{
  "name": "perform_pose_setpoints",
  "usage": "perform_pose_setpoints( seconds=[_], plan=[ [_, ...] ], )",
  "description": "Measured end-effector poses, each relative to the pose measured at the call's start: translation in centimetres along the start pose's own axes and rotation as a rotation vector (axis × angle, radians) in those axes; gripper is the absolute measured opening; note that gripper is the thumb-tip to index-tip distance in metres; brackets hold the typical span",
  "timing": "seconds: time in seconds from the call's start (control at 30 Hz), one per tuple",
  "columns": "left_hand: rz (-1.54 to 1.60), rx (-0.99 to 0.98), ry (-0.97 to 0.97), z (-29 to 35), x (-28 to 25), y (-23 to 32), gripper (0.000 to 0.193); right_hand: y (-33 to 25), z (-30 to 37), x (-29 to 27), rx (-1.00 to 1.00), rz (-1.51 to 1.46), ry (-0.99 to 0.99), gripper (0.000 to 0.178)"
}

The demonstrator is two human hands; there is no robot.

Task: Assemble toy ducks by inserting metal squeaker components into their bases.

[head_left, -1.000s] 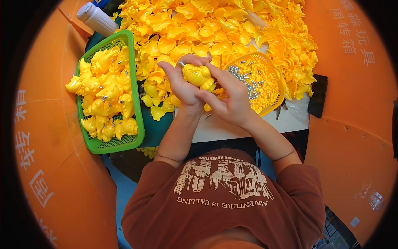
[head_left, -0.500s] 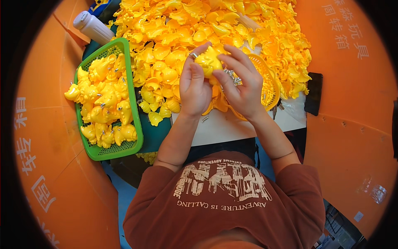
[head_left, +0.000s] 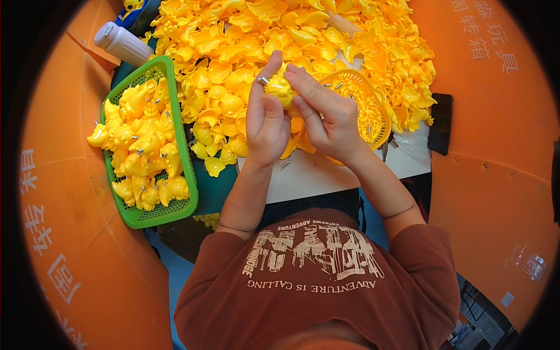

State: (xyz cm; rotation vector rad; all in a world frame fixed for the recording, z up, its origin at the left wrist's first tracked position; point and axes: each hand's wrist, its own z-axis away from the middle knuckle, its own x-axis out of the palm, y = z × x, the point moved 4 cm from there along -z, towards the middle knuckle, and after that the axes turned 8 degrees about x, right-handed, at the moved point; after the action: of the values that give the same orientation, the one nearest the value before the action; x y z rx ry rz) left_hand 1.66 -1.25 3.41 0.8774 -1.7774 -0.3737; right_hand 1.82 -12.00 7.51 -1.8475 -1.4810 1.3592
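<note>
Between my hands, above the near edge of the pile, is a small glossy yellow plastic toy figure. A short silver metal cylinder sticks out from its left side, by my left fingers. My left hand holds the figure from the left, thumb and fingers closed on it. From the right, my right hand presses its fingertips together against the figure; part of the toy is hidden behind them. Behind my right hand sits a round yellow basket containing small yellow pieces and silver cylinders.
A large heap of yellow plastic shell pieces covers the far table. At left stands a green basket of yellow figures, with a pale bottle behind it. A dark phone-like slab lies right. Orange panels flank both sides.
Both hands have come slightly left and closer together around the figure. My right fingers, more spread before, are now bunched against it. The whole view has shifted slightly.
</note>
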Motion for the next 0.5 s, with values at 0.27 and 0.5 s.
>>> perform_pose_setpoints(
  seconds=[0.27, 0.5],
  plan=[
    [-0.376, 0.064, -0.237, -0.1, 0.1, 1.1, 0.060, 0.6, 0.3, -1.4, -0.174, -0.037, -0.220, 0.040],
    [-0.024, 0.097, -0.159, 0.1, 0.8, 0.6, 0.050, 0.1, 0.1, -3.1, 0.033, -0.194, -0.330, 0.064]
  ],
)
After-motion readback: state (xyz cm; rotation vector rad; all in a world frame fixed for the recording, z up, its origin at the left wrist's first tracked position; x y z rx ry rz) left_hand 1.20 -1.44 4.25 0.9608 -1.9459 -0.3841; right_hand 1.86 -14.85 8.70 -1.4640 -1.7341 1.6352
